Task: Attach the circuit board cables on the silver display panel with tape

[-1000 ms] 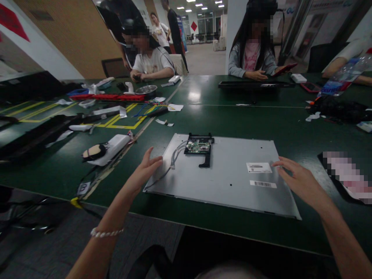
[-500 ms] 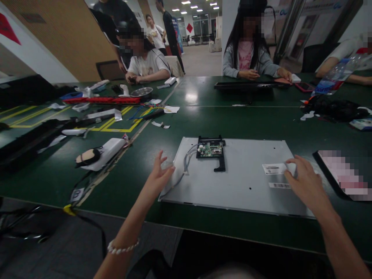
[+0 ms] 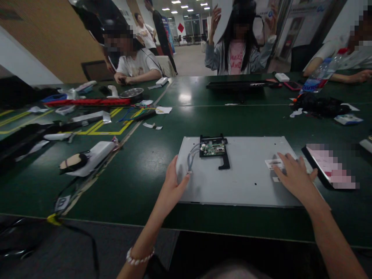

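A flat grey display panel point(image 3: 241, 188) lies back side up on the green table in front of me. A green circuit board point(image 3: 213, 148) in a black bracket point(image 3: 224, 164) sits on its upper left part, with grey cables point(image 3: 190, 158) running down from it. My left hand point(image 3: 173, 188) grips the panel's left edge, thumb on top beside the cable end, fingers along the side. Over the right part, my right hand point(image 3: 295, 176) is spread with fingers apart, partly covering two white labels point(image 3: 272, 164). Whether its palm presses on the panel I cannot tell.
A phone-like slab point(image 3: 329, 166) lies right of the panel. On the left are a white pouch-like item point(image 3: 95, 155), a black strap point(image 3: 93, 240) and scattered parts. A monitor point(image 3: 238, 86), a plastic bottle point(image 3: 322, 73) and several people are across the table.
My left hand has closed on the panel's left edge. My right hand has flattened and spread over the labels. The person opposite has raised both hands. The view has shifted slightly.
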Tool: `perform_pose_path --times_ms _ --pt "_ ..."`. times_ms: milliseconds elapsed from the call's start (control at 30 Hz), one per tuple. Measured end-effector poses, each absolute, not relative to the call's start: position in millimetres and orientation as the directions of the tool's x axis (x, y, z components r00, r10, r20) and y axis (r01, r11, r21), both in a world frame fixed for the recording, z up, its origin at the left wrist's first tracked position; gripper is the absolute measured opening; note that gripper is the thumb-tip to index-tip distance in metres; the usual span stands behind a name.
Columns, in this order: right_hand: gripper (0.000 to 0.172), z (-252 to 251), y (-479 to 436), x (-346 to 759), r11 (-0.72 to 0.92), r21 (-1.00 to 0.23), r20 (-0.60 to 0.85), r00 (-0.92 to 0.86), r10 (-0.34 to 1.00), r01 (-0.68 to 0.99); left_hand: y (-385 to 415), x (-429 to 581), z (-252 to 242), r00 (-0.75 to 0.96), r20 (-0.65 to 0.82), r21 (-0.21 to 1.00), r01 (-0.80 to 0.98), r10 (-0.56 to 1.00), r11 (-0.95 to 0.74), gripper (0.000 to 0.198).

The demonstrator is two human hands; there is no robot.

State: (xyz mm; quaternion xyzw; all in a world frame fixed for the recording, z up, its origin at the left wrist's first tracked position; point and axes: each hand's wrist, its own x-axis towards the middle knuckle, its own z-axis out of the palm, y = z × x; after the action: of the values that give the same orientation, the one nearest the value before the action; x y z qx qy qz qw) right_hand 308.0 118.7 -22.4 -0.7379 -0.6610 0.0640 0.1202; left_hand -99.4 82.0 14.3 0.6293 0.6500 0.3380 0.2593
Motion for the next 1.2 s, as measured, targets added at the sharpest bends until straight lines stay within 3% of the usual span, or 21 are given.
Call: perform_pose_path --times_ms 167,267,400,500,633,800,967,1200 --pt "0.054 -23 120 299 -0.062 -0.226 0.135 0.094 0.986 0.972 81 -90 7 -0.021 0.158 0.661 0.745 0.987 -0.09 0.073" --pt "0.05 -20 119 289 0.003 -0.264 0.171 0.044 0.984 0.965 80 -89 8 -0.027 0.157 0.621 0.78 0.987 -0.078 0.072" --pt "0.045 -1 119 268 0.211 -0.441 0.158 -0.156 0.975 0.872 82 -88 29 -0.037 0.108 0.524 0.851 0.993 -0.026 0.067" --pt "0.041 19 130 249 0.37 -0.574 0.162 -0.342 0.926 0.731 100 -85 57 0.056 0.111 0.462 0.881 0.992 -0.101 0.064" --pt "0.039 29 164 225 0.465 -0.587 0.216 -0.426 0.879 0.662 153 -77 84 0.292 0.093 0.524 0.798 0.952 -0.297 0.075" --pt "0.043 1 200 211 0.485 -0.581 0.289 -0.391 0.874 0.653 214 -75 71 0.472 0.04 0.581 0.707 0.881 -0.404 0.099" --pt "0.046 -19 202 213 0.535 -0.54 0.315 -0.433 0.844 0.65 223 -85 41 0.528 -0.013 0.58 0.696 0.849 -0.423 0.105" --pt "0.049 -19 200 213 0.511 -0.573 0.316 -0.403 0.859 0.64 219 -85 34 0.504 0.101 0.605 0.653 0.858 -0.455 0.103"
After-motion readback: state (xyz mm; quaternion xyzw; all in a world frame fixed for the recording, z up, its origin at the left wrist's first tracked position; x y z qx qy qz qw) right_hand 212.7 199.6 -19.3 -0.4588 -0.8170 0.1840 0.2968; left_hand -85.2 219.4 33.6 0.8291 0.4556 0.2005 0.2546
